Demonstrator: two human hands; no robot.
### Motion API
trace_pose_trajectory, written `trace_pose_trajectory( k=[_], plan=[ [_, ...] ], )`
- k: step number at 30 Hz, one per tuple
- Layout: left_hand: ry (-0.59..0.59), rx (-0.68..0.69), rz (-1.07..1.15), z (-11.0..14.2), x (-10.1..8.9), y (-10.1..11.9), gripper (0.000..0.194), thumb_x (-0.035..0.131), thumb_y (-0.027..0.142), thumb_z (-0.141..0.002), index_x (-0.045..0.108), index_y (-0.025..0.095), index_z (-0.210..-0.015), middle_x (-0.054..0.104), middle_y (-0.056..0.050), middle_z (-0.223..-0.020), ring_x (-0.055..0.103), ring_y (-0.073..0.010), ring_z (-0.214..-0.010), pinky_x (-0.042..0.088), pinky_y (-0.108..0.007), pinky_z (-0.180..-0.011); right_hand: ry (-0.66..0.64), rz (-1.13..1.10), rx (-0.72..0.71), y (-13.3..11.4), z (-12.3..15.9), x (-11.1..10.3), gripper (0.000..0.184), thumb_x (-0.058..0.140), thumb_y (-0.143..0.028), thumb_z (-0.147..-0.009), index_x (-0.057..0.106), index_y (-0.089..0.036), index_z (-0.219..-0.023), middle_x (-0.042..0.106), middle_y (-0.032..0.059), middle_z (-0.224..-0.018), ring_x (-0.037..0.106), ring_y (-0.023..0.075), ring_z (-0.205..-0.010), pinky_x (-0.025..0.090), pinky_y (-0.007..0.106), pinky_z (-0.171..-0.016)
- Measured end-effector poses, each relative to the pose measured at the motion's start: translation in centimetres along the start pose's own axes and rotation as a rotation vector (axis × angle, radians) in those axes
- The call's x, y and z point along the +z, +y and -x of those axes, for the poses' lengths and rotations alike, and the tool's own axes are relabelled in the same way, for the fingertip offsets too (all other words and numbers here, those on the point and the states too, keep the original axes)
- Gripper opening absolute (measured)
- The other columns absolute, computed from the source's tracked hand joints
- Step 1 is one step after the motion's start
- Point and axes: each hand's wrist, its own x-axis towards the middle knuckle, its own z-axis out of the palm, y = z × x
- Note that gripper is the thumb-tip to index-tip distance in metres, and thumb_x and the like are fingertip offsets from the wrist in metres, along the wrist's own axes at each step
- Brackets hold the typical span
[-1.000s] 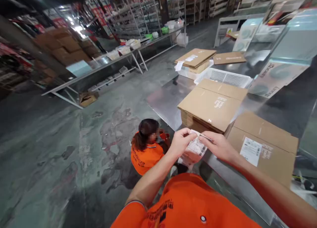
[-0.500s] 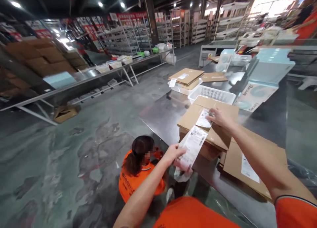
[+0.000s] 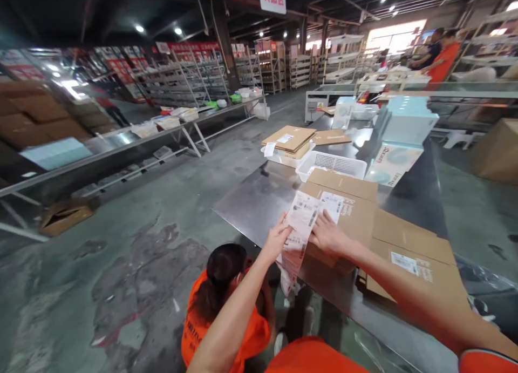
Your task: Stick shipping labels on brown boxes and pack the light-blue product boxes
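Observation:
My left hand [image 3: 277,239] pinches the left edge of a long printed label strip [image 3: 300,220], whose clear plastic tail [image 3: 288,276] hangs past the table edge. My right hand [image 3: 329,235] lies with its fingers spread on the cardboard box [image 3: 348,214], touching the strip's right side. A white barcode shipping label [image 3: 332,205] sits on the box top just beyond those fingers. The strip covers part of the box's near corner. A second cardboard box [image 3: 408,259] lies flat to the right, with its own white label.
The boxes lie on a steel table [image 3: 251,205]. A person in an orange vest [image 3: 226,308] crouches below its edge. Farther along stand a white plastic basket [image 3: 332,165], flat cardboard on a white tray [image 3: 288,141] and teal-and-white cartons [image 3: 404,122]. Shelving fills the background.
My right hand has moved from the far label toward me and left, reaching the strip. The view has tilted up, showing more of the warehouse and ceiling.

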Motion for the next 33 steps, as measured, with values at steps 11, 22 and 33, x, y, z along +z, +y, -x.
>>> trace_pose_trajectory(
  k=[11,22,33],
  plan=[
    [-0.418,-0.094,0.047,8.6,8.6,0.7,0.047,0.062,0.059,-0.083,0.077,0.016,-0.095,0.073,-0.012,-0.115,0.061,-0.0292,-0.117,0.046,-0.037,-0.101,0.395,-0.757,0.94,17.7,18.8,0.1,0.08,0.06,-0.052,-0.08,0.041,-0.013,-0.147,0.058,0.0196,-0.136,0.06,0.0353,-0.117,0.05,0.048,-0.099],
    [-0.329,-0.426,0.063,12.7,11.8,-4.0,0.058,0.071,0.068,-0.069,0.07,0.012,-0.081,0.062,-0.002,-0.073,0.051,-0.0124,-0.066,0.039,-0.026,-0.065,0.378,-0.643,0.57,13.8,23.2,0.3,0.071,0.056,-0.058,-0.081,0.046,-0.022,-0.141,0.047,0.0161,-0.147,0.045,0.0374,-0.133,0.045,0.055,-0.103],
    [-0.178,-0.196,0.141,11.2,8.6,3.0,0.066,0.083,0.04,-0.063,0.063,0.02,-0.123,0.064,-0.01,-0.123,0.058,-0.024,-0.107,0.047,-0.029,-0.081,0.092,-0.99,-0.068,0.0,14.7,-4.7,0.029,0.053,-0.045,-0.089,0.066,-0.02,-0.083,0.067,0.0032,-0.077,0.059,0.0167,-0.07,0.046,0.027,-0.063]
  ],
)
